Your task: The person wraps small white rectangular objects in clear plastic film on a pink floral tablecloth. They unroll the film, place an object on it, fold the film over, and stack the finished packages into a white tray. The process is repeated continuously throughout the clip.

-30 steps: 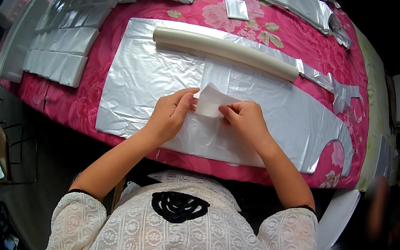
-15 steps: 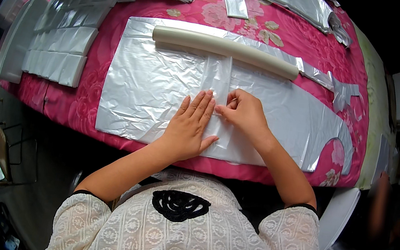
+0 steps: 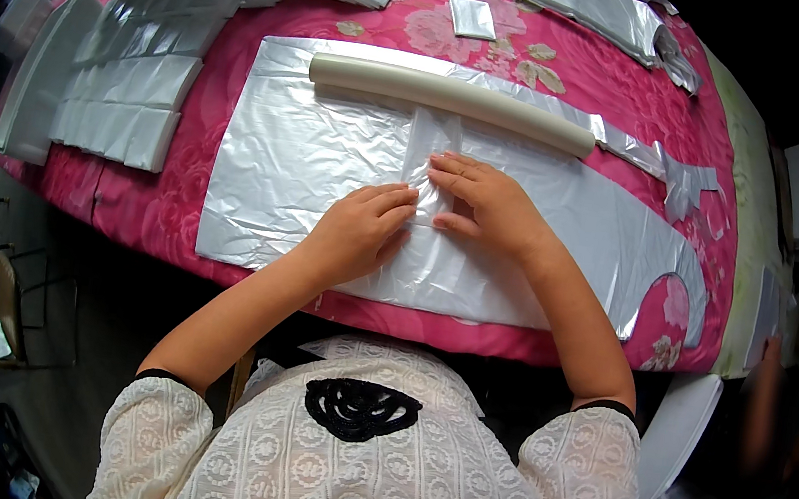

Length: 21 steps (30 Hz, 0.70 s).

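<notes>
White folded packets [image 3: 128, 85] sit in rows at far left, apparently done. On silver sheeting [image 3: 290, 164], our left hand [image 3: 359, 229], fingers together, meets a translucent plastic piece [image 3: 430, 205], but we cannot tell if it pinches; our right hand [image 3: 488, 206], thumb well parted, gripping nothing, rests on the piece, which seems unfinished.

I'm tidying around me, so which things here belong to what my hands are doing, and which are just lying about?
In use:
translucent plastic strip, under the left hand and right hand
silvery plastic sheet beneath
pale tube on the sheet, probably

Apparently lying about:
small flat packet beyond the tube
rows of folded packets, left
chair, lower left
</notes>
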Each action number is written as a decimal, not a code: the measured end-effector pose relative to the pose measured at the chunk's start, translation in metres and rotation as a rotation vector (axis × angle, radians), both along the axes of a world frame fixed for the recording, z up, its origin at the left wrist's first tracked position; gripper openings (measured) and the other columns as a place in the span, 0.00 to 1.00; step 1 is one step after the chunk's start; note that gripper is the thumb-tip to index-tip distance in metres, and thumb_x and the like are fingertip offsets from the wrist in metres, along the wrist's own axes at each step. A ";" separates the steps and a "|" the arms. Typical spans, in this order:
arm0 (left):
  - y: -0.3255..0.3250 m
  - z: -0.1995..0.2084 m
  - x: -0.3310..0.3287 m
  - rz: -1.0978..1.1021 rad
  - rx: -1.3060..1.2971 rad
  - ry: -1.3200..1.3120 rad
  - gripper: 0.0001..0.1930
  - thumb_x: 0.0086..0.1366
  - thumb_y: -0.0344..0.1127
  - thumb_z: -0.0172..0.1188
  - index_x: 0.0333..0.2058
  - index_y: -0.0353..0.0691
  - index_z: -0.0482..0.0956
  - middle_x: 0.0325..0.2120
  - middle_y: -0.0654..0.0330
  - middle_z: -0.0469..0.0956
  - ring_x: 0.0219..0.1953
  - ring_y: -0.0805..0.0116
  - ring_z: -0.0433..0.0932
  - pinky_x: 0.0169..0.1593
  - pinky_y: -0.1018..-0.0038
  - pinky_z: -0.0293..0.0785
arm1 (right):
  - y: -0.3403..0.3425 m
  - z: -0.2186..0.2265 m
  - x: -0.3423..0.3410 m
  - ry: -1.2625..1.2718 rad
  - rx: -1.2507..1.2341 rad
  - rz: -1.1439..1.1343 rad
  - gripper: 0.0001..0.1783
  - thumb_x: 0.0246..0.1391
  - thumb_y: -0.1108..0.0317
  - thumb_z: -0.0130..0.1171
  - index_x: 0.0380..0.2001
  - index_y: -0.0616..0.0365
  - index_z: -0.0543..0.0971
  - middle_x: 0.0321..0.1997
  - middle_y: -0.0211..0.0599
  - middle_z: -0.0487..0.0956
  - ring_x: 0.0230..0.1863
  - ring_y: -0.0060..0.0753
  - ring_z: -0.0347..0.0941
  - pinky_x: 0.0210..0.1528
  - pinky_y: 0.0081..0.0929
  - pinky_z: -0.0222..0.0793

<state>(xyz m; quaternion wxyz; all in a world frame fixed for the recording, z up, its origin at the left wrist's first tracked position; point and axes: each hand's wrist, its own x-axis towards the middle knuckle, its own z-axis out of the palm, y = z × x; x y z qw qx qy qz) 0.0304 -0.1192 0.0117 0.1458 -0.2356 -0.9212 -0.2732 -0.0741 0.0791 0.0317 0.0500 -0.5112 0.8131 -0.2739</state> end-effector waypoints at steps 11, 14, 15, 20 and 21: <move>0.003 0.002 -0.011 0.026 0.009 0.073 0.08 0.49 0.24 0.59 0.29 0.35 0.72 0.37 0.56 0.78 0.39 0.60 0.78 0.42 0.70 0.76 | -0.003 -0.009 0.003 0.049 -0.163 -0.098 0.24 0.39 0.82 0.51 0.45 0.59 0.75 0.51 0.41 0.74 0.52 0.44 0.69 0.54 0.34 0.65; 0.001 -0.002 -0.008 0.044 0.131 -0.002 0.10 0.49 0.25 0.59 0.32 0.35 0.72 0.35 0.54 0.78 0.34 0.58 0.78 0.37 0.69 0.76 | -0.003 -0.006 0.006 0.055 -0.183 -0.084 0.23 0.39 0.82 0.52 0.44 0.59 0.75 0.50 0.40 0.74 0.51 0.44 0.69 0.53 0.34 0.66; 0.001 -0.001 -0.008 0.055 0.166 -0.003 0.08 0.50 0.24 0.59 0.30 0.36 0.71 0.35 0.55 0.79 0.33 0.58 0.79 0.35 0.70 0.76 | -0.003 -0.004 0.005 0.040 -0.188 -0.080 0.23 0.39 0.82 0.52 0.43 0.59 0.75 0.49 0.40 0.75 0.51 0.43 0.69 0.53 0.33 0.66; 0.000 -0.002 -0.005 0.084 0.196 -0.011 0.08 0.50 0.24 0.61 0.28 0.39 0.70 0.35 0.57 0.80 0.32 0.59 0.79 0.36 0.70 0.77 | -0.006 -0.016 0.002 0.088 -0.241 -0.083 0.22 0.36 0.84 0.54 0.39 0.58 0.78 0.45 0.37 0.77 0.48 0.40 0.72 0.50 0.31 0.69; -0.001 -0.001 -0.005 0.045 0.173 0.009 0.09 0.50 0.26 0.62 0.29 0.39 0.71 0.36 0.57 0.79 0.34 0.60 0.79 0.38 0.69 0.77 | -0.006 -0.019 0.000 0.134 -0.237 -0.084 0.22 0.35 0.84 0.54 0.38 0.57 0.78 0.44 0.37 0.78 0.47 0.40 0.73 0.49 0.31 0.69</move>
